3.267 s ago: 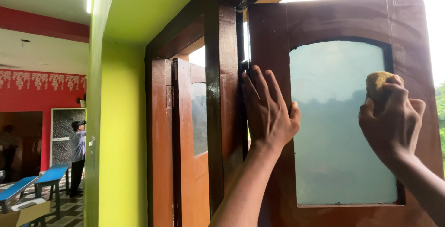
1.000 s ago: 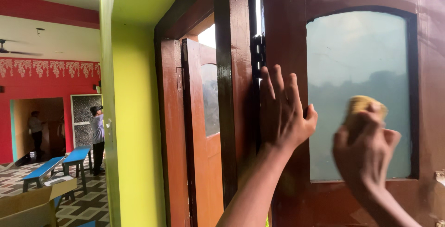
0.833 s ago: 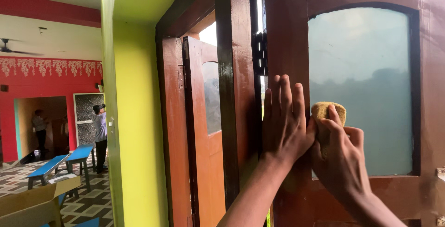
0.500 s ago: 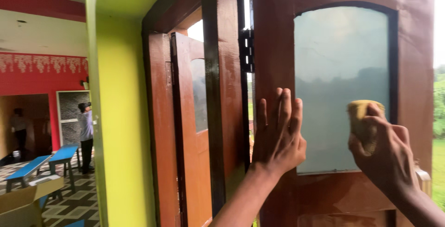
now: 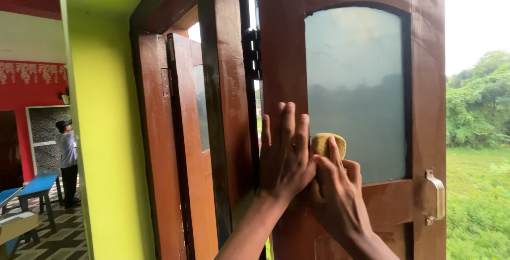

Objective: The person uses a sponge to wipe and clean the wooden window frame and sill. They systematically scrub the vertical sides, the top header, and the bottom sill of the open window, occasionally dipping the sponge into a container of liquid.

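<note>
A brown wooden window shutter (image 5: 427,79) with a frosted glass pane (image 5: 353,84) stands swung open in front of me. My left hand (image 5: 284,154) lies flat, fingers up, on the shutter's left stile near the hinge (image 5: 252,54). My right hand (image 5: 336,196) grips a yellow sponge (image 5: 328,144) and presses it on the lower left corner of the glass, touching my left hand.
A metal latch (image 5: 435,196) sits on the shutter's right edge. A second shutter (image 5: 197,148) and the dark wooden frame (image 5: 220,106) stand left, beside a lime-green wall (image 5: 111,148). Inside, a person (image 5: 66,154) stands near blue benches (image 5: 37,185). Trees and grass (image 5: 478,175) lie outside.
My right hand has swept the sponge across the lower glass from right to left, ending against my left hand. The view has shifted right, showing more greenery outside.
</note>
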